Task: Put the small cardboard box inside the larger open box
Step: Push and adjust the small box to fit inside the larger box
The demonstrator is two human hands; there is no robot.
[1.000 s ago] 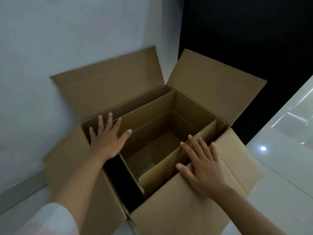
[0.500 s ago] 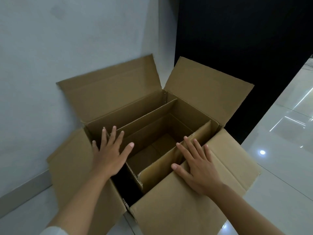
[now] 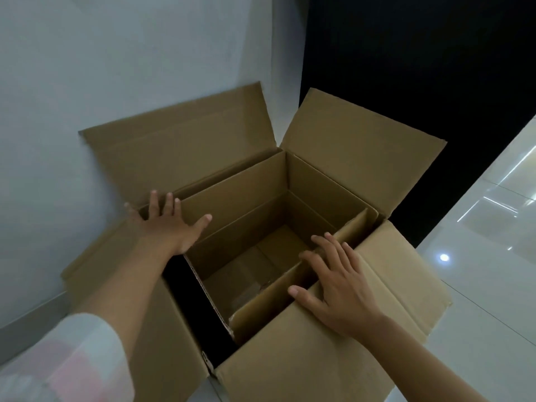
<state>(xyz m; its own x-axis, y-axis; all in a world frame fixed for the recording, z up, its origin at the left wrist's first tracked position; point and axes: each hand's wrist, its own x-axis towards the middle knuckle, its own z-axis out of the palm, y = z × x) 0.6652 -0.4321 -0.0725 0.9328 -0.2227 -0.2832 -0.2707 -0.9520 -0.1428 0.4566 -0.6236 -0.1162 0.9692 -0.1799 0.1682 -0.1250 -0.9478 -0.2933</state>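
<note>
Small box (image 3: 261, 256) sits inside the big box (image 3: 304, 369), both open at the top.

The left hand (image 3: 166, 227), fingers spread and holding nothing, lies at the boxes' far-left corner. The right hand (image 3: 339, 285), also flat and empty, rests on the big box's near-right flap (image 3: 406, 285) beside the small box's rim. Both boxes stand on the floor (image 3: 478, 285) against a wall (image 3: 116, 68).

The small box (image 3: 261, 256) stood open-topped inside the larger box (image 3: 290, 367), its cavity clear from above. A dark gap (image 3: 191, 300) lay open along its left side. Four raised flaps and the wall (image 3: 116, 68) bounded lateral access
</note>
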